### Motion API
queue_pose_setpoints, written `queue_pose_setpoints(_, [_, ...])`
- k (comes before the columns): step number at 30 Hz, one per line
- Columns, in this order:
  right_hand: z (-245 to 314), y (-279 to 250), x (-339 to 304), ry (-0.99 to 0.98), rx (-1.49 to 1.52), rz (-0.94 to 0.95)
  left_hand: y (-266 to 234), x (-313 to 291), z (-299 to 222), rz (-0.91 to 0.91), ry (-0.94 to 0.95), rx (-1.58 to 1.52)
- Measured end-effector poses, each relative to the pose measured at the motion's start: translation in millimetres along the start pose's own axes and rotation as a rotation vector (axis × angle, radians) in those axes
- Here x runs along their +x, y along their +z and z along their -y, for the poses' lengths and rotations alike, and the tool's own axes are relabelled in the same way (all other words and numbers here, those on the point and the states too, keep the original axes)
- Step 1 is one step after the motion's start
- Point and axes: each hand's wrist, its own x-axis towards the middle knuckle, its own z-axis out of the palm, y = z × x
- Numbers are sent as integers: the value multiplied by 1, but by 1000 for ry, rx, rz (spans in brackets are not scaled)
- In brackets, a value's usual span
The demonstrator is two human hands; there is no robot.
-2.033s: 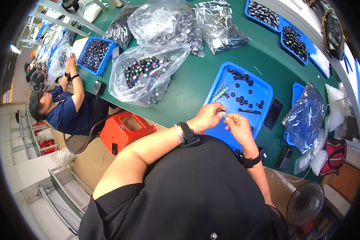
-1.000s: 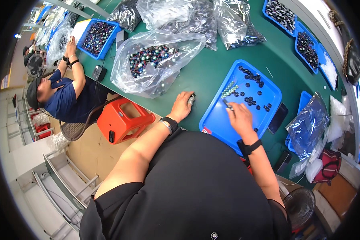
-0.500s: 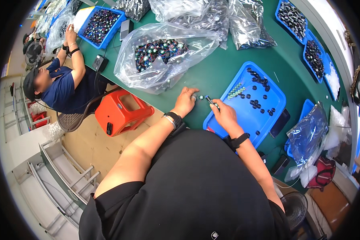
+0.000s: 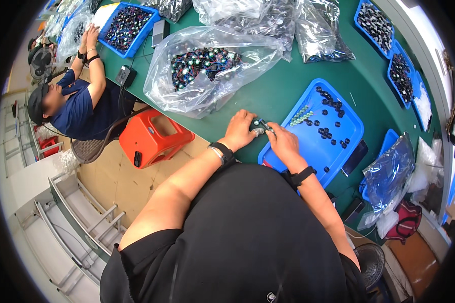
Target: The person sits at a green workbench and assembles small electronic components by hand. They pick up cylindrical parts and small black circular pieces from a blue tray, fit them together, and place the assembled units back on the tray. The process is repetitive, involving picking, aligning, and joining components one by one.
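My left hand (image 4: 239,131) is closed over the green table, its fingertips and thumb around a small round part (image 4: 257,122) with a pale green face. Something silvery covers a fingertip of that hand. My right hand (image 4: 284,142) grips a thin, dark pen-like tool (image 4: 264,124), whose tip meets the round part. The exact contact is too small to make out. Beside my right hand lies a blue tray (image 4: 308,146), with short rows of green-faced parts (image 4: 301,116) and scattered black round parts (image 4: 325,133).
A clear plastic bag (image 4: 162,83) of wired round parts lies open beyond my left hand. More filled bags (image 4: 318,35) and blue bins (image 4: 373,28) stand farther back. A red stool (image 4: 146,136) and a seated co-worker (image 4: 81,116) are to the left. A dark phone-like slab (image 4: 355,156) adjoins the tray.
My left fingers have closed around the round part that was near the tool's tip. Both hands have come closer together, the right still holding the tool.
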Motion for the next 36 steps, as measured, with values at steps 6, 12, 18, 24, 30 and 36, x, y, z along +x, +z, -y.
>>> queue_pose_setpoints(6, [-1, -2, 0, -17, -6, -9, 7, 6, 6, 58, 69, 28])
queue_pose_setpoints(12, [0, -4, 1, -77, -54, -19, 1, 10, 4, 86, 54, -70])
queue_pose_setpoints(18, [-2, -3, 6, -105, -116, -14, 0, 11, 6, 90, 58, -98])
queue_pose_setpoints(24, [1, -5, 7, -121, -128, -38, -3, 11, 5, 97, 47, -105])
queue_pose_setpoints(30, [2, -1, 12, -164, -166, -67, -3, 11, 6, 107, 42, -98])
queue_pose_setpoints(36, [9, 3, 19, -291, -412, 6, -4, 12, 6, 88, 64, -99])
